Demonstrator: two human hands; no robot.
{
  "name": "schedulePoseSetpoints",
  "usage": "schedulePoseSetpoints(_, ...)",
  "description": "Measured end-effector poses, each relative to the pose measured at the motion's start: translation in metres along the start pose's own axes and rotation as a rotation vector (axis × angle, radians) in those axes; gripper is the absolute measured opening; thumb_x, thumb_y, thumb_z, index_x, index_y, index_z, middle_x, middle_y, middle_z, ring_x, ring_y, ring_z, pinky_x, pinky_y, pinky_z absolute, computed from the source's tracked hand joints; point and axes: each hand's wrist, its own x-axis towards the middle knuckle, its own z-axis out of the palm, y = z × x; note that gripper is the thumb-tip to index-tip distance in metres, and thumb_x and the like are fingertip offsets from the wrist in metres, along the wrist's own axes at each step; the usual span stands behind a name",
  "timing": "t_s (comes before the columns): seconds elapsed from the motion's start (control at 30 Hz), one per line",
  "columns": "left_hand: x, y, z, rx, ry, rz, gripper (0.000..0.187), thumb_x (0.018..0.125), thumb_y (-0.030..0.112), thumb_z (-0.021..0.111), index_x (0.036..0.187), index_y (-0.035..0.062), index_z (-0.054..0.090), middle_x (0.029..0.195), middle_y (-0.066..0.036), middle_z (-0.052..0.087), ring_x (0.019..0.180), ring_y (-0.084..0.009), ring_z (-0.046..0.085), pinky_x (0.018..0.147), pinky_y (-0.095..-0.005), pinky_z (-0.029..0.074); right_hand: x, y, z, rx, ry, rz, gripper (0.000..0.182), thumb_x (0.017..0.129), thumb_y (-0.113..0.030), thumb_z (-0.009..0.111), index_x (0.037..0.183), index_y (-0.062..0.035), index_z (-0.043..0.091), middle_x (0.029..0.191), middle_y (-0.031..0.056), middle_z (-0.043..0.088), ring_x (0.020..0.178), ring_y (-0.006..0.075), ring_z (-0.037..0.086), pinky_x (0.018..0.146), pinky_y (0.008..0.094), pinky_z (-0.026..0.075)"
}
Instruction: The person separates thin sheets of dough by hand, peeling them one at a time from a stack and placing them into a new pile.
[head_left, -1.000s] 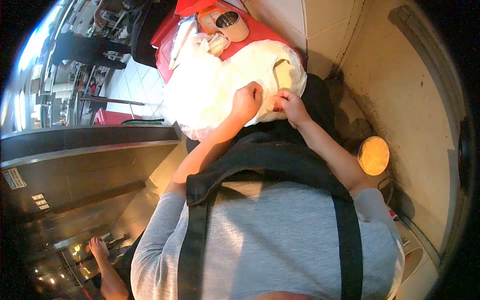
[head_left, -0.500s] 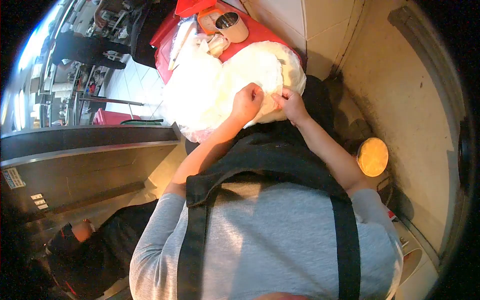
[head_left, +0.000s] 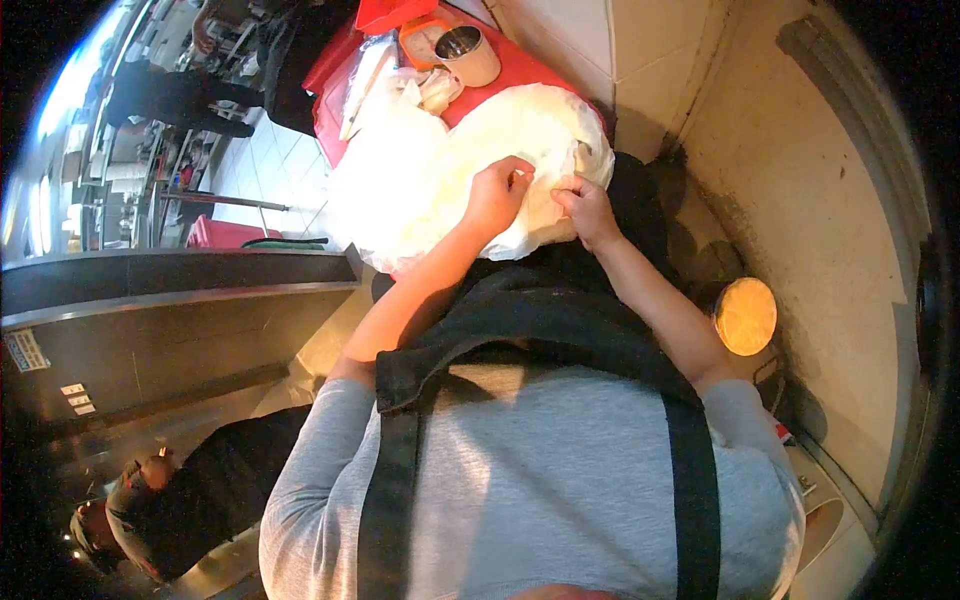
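Observation:
My left hand (head_left: 497,203) is closed, its fingers curled at the near side of a white plastic bag (head_left: 530,120). Close by on the right, my right hand (head_left: 588,212) pinches with thumb and forefinger at the bag's right part. Whatever lies between the fingertips of either hand is too small and overexposed to name. The bag looks full and rounded, with pale contents that I cannot make out. To its left is another bulging white plastic bag (head_left: 385,190), washed out by bright light.
Behind the bags, a red tabletop (head_left: 520,62) carries a white cup (head_left: 470,58) with a dark inside, an orange container (head_left: 424,42) and crumpled plastic (head_left: 436,92). A round yellow-topped object (head_left: 746,316) stands right. A person in dark clothes (head_left: 200,490) is at lower left.
Both hands have shifted slightly, and plastic now covers more of the bag's right side. The person at lower left has moved, with more of them in view.

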Motion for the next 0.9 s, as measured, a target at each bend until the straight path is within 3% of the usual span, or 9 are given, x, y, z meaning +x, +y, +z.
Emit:
schedulePoseSetpoints(0.07, -0.002, 0.005, 0.004, -0.11, -0.017, -0.051, 0.015, 0.076, 0.009, 0.063, 0.089, 0.0015, 0.062, 0.071, -0.013, 0.061, 0.064, -0.0228, 0.059, 0.061, -0.0332, 0.048, -0.003, -0.006, 0.003, -0.001, -0.004, 0.001, 0.017, 0.08, -0.01, 0.058, 0.095, -0.0018, 0.062, 0.086, 0.0024, 0.061, 0.076, 0.01, 0.056, 0.07, 0.0239, 0.045)
schedulePoseSetpoints(0.2, -0.002, -0.004, 0.012, -0.144, 0.006, 0.088, 0.016, 0.073, 0.003, 0.063, 0.089, 0.0028, 0.062, 0.068, -0.009, 0.061, 0.063, -0.0181, 0.06, 0.061, -0.0294, 0.048, 0.004, 0.001, 0.0, -0.018, 0.095, -0.011, 0.02, 0.082, -0.015, 0.059, 0.096, -0.0011, 0.063, 0.084, 0.0029, 0.062, 0.073, 0.01, 0.057, 0.066, 0.0256, 0.047)
schedulePoseSetpoints(0.3, -0.007, -0.005, 0.017, -0.072, -0.081, 0.042, 0.017, 0.075, -0.003, 0.061, 0.091, 0.0025, 0.063, 0.071, -0.004, 0.06, 0.065, -0.0102, 0.055, 0.063, -0.025, 0.047, 0.015, 0.007, -0.004, 0.059, 0.189, -0.016, 0.024, 0.085, -0.019, 0.058, 0.098, 0.0007, 0.061, 0.086, 0.0045, 0.062, 0.074, 0.0113, 0.057, 0.067, 0.0263, 0.047)
schedulePoseSetpoints(0.4, -0.014, -0.005, 0.016, -0.041, -0.173, 0.013, 0.016, 0.074, -0.004, 0.06, 0.088, 0.0035, 0.064, 0.072, -0.004, 0.061, 0.066, -0.0101, 0.055, 0.064, -0.0252, 0.047, 0.019, 0.001, -0.003, 0.233, 0.217, 0.015, 0.026, 0.086, -0.019, 0.057, 0.099, 0.0026, 0.059, 0.089, 0.0058, 0.061, 0.076, 0.013, 0.057, 0.07, 0.027, 0.047)
schedulePoseSetpoints(0.63, -0.009, 0.014, 0.012, -0.047, 0.049, 0.093, 0.028, 0.071, 0.015, 0.074, 0.089, 0.0012, 0.057, 0.065, -0.003, 0.054, 0.06, -0.0121, 0.052, 0.059, -0.0262, 0.046, 0.012, 0.0, -0.01, 0.371, -0.001, 0.103, 0.022, 0.086, -0.016, 0.053, 0.1, 0.0001, 0.059, 0.089, 0.0056, 0.061, 0.078, 0.0139, 0.059, 0.07, 0.0269, 0.047)
schedulePoseSetpoints(0.77, -0.007, 0.027, 0.013, -0.029, 0.082, 0.052, 0.036, 0.068, 0.025, 0.074, 0.082, 0.0015, 0.052, 0.067, -0.01, 0.054, 0.06, -0.0245, 0.055, 0.058, -0.0338, 0.046, -0.001, -0.015, -0.006, 0.42, -0.126, 0.078, 0.018, 0.086, -0.013, 0.052, 0.097, -0.0018, 0.061, 0.087, 0.0019, 0.06, 0.075, 0.0102, 0.057, 0.066, 0.0233, 0.046)
schedulePoseSetpoints(0.9, -0.007, 0.023, 0.013, -0.017, 0.11, -0.035, 0.031, 0.07, 0.022, 0.072, 0.08, 0.0016, 0.051, 0.065, -0.012, 0.055, 0.059, -0.027, 0.056, 0.057, -0.036, 0.046, -0.005, -0.012, 0.001, 0.078, -0.092, 0.07, 0.011, 0.084, -0.011, 0.055, 0.089, -0.0043, 0.063, 0.077, -0.0021, 0.058, 0.066, 0.0065, 0.052, 0.058, 0.0201, 0.041)
